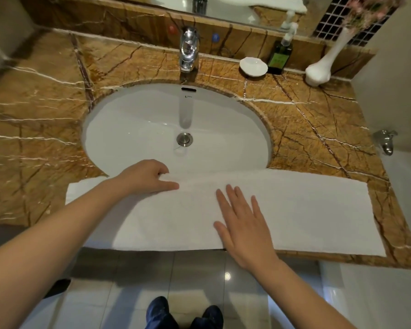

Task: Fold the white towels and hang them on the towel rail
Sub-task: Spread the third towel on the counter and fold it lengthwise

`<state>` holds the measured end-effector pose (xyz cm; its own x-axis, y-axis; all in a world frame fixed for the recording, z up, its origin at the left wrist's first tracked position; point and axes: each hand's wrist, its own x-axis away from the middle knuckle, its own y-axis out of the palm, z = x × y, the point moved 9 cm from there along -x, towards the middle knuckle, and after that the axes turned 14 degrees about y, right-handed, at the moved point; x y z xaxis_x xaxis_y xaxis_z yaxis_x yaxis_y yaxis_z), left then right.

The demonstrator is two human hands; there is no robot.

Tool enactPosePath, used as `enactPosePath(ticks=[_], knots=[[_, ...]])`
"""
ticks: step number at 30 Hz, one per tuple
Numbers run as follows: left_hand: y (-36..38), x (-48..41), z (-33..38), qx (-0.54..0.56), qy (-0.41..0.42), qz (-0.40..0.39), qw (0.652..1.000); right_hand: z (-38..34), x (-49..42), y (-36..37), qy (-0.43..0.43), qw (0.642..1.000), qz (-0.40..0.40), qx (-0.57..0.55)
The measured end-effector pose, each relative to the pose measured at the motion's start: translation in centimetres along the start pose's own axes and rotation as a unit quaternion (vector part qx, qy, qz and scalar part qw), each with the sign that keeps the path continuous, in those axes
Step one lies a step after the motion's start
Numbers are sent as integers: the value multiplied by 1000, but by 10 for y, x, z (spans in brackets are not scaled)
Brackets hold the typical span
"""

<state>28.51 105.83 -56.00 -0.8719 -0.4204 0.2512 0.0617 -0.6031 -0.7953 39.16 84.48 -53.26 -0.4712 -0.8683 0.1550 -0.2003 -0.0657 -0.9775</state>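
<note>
A long white towel (pixel 306 210) lies folded lengthwise along the front edge of the brown marble counter (pixel 318 129), covering the near rim of the sink (pixel 133 129). My left hand (pixel 147 178) sits at the towel's far edge near its middle, fingers curled and pinching that edge, the forefinger stretched along the cloth. My right hand (pixel 242 224) lies flat on the towel with fingers spread, palm down near the counter's front edge. No towel rail is in view.
A chrome tap (pixel 188 51) stands behind the sink. At the back right are a white soap dish (pixel 253 66), a dark soap dispenser (pixel 280 57) and a white vase (pixel 323 65). A chrome wall fitting (pixel 386 141) sticks out at the right. Tiled floor and my shoes (pixel 183 314) show below.
</note>
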Motion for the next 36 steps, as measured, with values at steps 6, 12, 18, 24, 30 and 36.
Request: enactPosePath(ticks=[6, 12, 18, 24, 30, 36], knots=[[-43, 32, -30, -20, -32, -14, 999, 4, 2, 10, 20, 999, 10, 48], [-51, 67, -33, 60, -9, -85, 994, -30, -9, -14, 52, 998, 36, -22], [-49, 67, -3, 24, 39, -93, 995, -80, -53, -42, -28, 991, 48, -126], [-68, 85, -32, 36, -31, -125, 991, -5, -116, -19, 60, 984, -167, 1], [-76, 111, -85, 31, -97, -191, 976, 48, -110, -42, 32, 997, -49, -48], [-103, 107, -113, -150, -157, -114, 970, 21, -99, -53, -31, 995, 96, -1]])
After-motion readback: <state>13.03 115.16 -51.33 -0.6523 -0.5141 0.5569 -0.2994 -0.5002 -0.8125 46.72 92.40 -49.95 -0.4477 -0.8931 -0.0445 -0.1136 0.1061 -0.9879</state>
